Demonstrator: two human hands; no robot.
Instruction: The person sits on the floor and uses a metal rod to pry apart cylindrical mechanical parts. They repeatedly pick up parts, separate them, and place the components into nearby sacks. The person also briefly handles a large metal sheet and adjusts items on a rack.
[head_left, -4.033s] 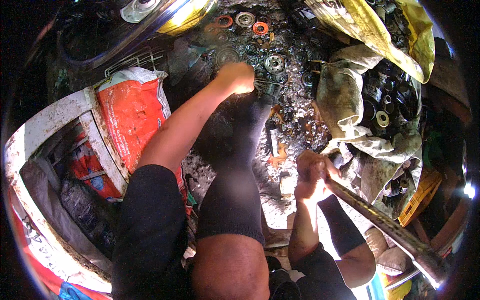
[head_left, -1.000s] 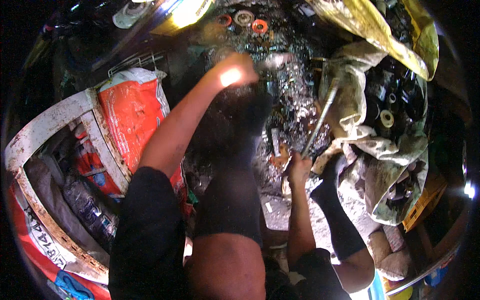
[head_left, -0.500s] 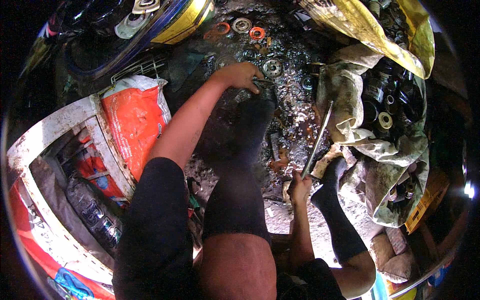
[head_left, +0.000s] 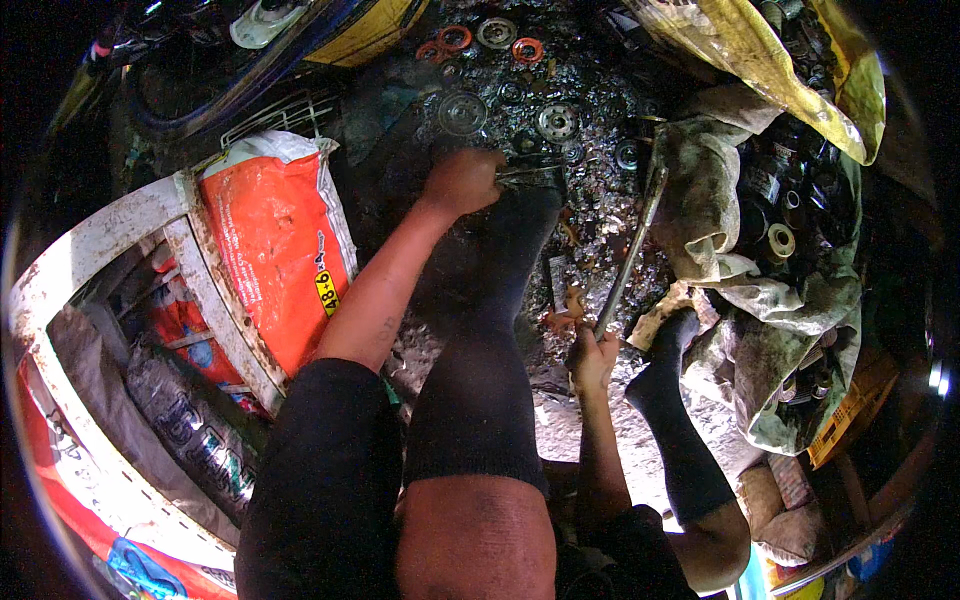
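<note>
My left hand [head_left: 465, 182] is closed at the middle of the ground, beside the toe of my black-socked foot [head_left: 535, 215]. From its fingers a thin metal piece [head_left: 530, 174] sticks out to the right over the toe; its kind is hard to make out. My right hand [head_left: 593, 358] grips the lower end of a long metal rod [head_left: 632, 258], which slants up and away to the right. Past my left hand, round metal discs [head_left: 558, 122] and orange rings [head_left: 527, 50] lie on the dark, oily ground.
At the left stand a rusty white metal frame [head_left: 100, 250] and a red-orange sack [head_left: 262, 260]. A dirty cloth sack [head_left: 700, 195] full of metal parts sits at the right, below a yellow sack [head_left: 745, 60]. A yellow crate [head_left: 850, 410] lies farther right.
My left hand has drawn slightly nearer and left, its fingers now closed tighter around the thin metal piece. The rod in my right hand has risen and its far end reaches farther away.
</note>
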